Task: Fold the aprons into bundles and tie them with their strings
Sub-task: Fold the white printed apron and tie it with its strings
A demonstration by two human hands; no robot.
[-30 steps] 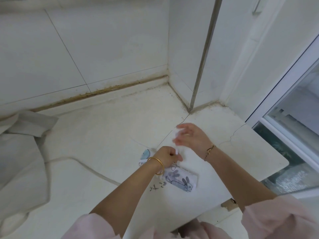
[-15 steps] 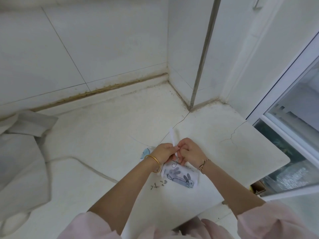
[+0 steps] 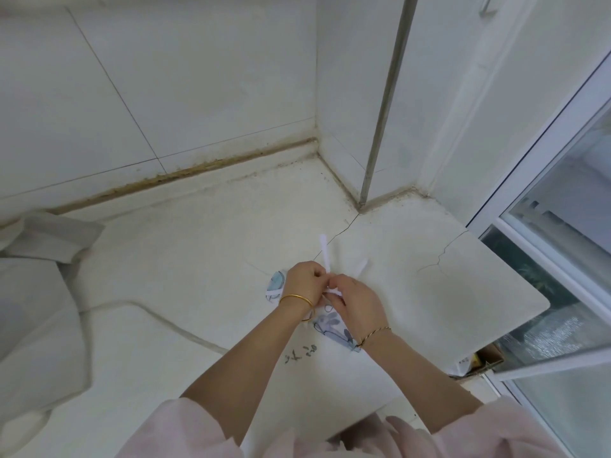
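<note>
Pale pink sleeves (image 3: 185, 431) fill the bottom edge, and two bare forearms reach forward over the white surface (image 3: 446, 292). The left grip (image 3: 305, 282), with a gold bangle (image 3: 296, 298) at its wrist, and the right grip (image 3: 358, 302), with a thin bracelet (image 3: 375, 334), meet directly above the apron bundle (image 3: 330, 327). Both have their fingers curled and pinch the white string (image 3: 324, 251) where they meet. The bundle lies on the surface under the hands and is mostly hidden by them. It is a small folded packet of white cloth printed with blue-grey drawings; one corner shows left of the left wrist and another part beneath the right wrist. One end of the string runs past the fingers toward the wall corner. Dark scribbles (image 3: 301, 353) mark the surface just beside the bundle. Farther left, a heap of pale grey cloth (image 3: 36, 292) lies against the tiled wall (image 3: 165, 94), and a window frame (image 3: 545, 153) stands at the right.
</note>
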